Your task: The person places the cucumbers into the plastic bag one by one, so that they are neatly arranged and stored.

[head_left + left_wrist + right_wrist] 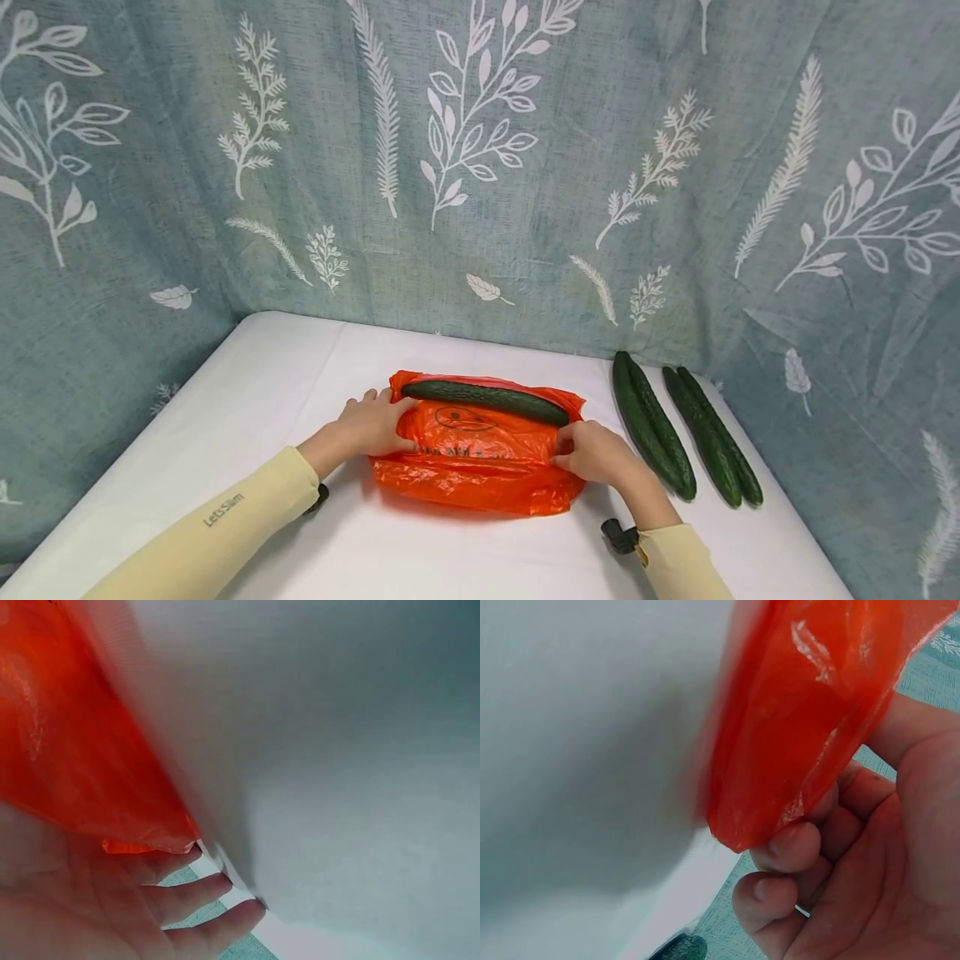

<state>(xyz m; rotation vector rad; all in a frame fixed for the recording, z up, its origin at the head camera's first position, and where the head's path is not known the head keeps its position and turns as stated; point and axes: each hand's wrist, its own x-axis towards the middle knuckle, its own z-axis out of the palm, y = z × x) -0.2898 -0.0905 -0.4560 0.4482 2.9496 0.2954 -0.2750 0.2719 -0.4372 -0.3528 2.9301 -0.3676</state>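
Orange-red plastic bag (pixel 480 437) sits mid-table (pixel 450 558), cucumber (pixel 487 400) along its far side; likely light, limp, slick, so grip gathered end folds. Your right hand (pixel 596 454) pinches one end; your left (pixel 367 429) lies straight-fingered against the other.

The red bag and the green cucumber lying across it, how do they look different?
Colour: the bag is bright orange-red, while the cucumber is dark green.
Shape: the bag is wide and crinkled, but the cucumber is slim and rounded.
Markings: the bag has dark printing on it; the cucumber shows none.
Both are longer from side to side than from front to back in the head view.
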